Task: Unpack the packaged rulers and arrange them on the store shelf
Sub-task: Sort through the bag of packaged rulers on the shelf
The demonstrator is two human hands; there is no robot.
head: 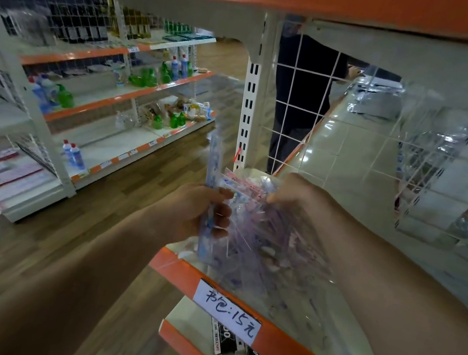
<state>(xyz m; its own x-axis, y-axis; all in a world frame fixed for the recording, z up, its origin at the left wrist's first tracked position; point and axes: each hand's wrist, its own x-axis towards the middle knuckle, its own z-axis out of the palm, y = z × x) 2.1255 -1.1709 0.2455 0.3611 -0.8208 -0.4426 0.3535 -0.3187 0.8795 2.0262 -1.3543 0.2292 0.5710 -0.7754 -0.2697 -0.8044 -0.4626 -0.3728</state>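
Shelf point(292, 351): under and just beyond both my hands. I see no loose rulers laid out on it, so I judge the arranging hardly begun. Bag point(271, 243): clear, with most rulers inside, draped over the shelf edge. My right hand point(294, 191) pinches its top, though blur hides exactly how. Ruler point(215, 159): one blue piece, upright, out of the bag and gripped low in my left hand point(191, 213), just left of the bag.

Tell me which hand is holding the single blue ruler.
The left hand grips the blue ruler, which sticks up; the right hand pinches the clear packet of rulers instead.
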